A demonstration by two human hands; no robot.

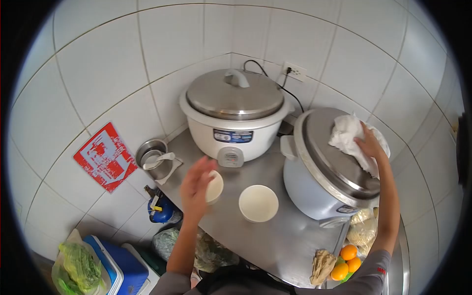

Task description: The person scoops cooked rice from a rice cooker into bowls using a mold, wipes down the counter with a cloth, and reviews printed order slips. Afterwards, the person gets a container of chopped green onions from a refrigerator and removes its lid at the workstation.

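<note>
My right hand (369, 143) grips a crumpled white cloth (348, 135) against the metal lid (328, 129) of the right-hand rice cooker (306, 184). The cloth drapes over the lid's far right side, and the lid looks tilted toward me. My left hand (195, 184) is raised over the steel counter, slightly blurred, with its fingers loosely stretched and nothing visible in them. It partly covers a small white bowl (215, 188). A second white bowl (258, 203), with nothing seen inside, stands between that bowl and the right cooker.
Another rice cooker (236, 128) with its lid on stands in the corner. Metal containers (153, 150) with a white-handled utensil are at the left edge. Oranges (349, 252) and a brown crumpled item (323, 267) lie front right. Below left are a blue cylinder (164, 209) and a cooler (118, 265).
</note>
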